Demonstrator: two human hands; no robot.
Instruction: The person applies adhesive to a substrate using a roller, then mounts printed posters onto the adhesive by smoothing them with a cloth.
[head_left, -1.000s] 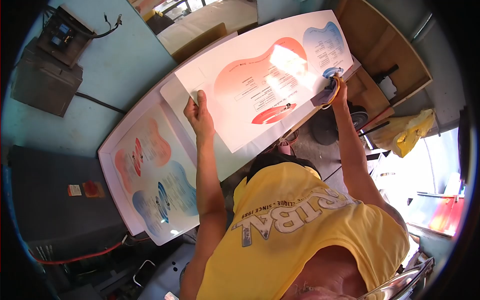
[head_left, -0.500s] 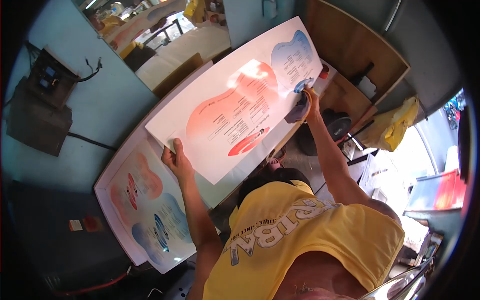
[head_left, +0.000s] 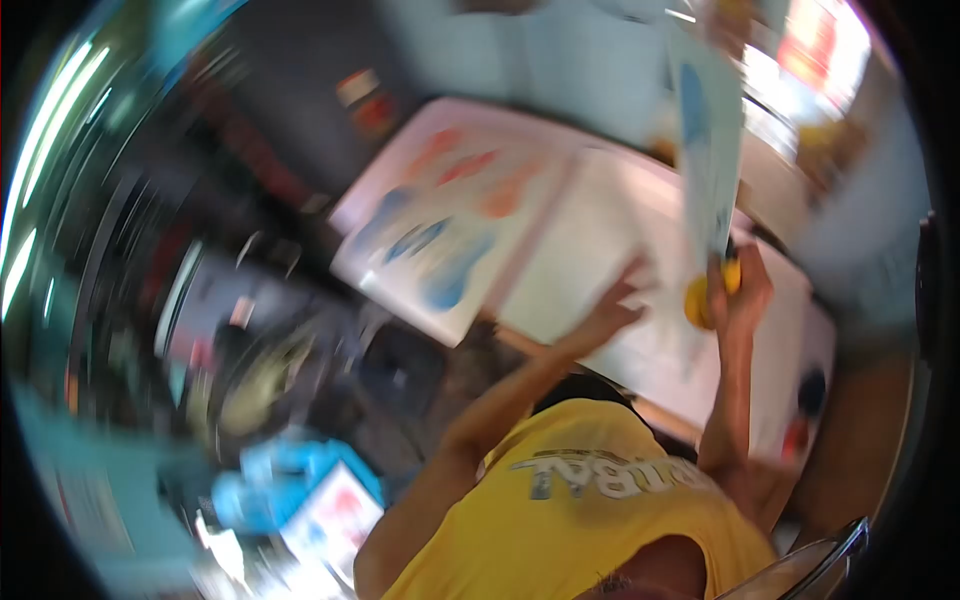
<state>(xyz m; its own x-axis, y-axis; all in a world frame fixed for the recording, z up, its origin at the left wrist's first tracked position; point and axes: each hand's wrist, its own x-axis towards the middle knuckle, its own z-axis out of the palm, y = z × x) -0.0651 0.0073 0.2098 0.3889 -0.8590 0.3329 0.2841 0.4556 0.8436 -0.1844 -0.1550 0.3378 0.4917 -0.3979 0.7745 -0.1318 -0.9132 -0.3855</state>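
Note:
My right hand [head_left: 742,292] is closed on the lower edge of a white printed sheet [head_left: 712,150], which stands nearly upright and shows a blue patch. A yellow piece [head_left: 700,305], likely part of a cloth, shows in the same hand. My left hand [head_left: 612,308], blurred, is held over the table with its fingers apart and nothing in it. Beneath both hands is a pale table surface [head_left: 560,255]. To the left on it lies another printed sheet [head_left: 400,285] with red and blue patches.
A raised pinkish rim [head_left: 625,150] runs along the table's far side. Blue items [head_left: 290,480] and another printed sheet [head_left: 340,515] are at the lower left. A blurred dark object [head_left: 810,390] is at the table's right end. Much of the surroundings is smeared.
My view has swung toward the left end of the table. My left hand has let go of the sheet. The sheet has turned from a flat tilt to nearly upright in my right hand.

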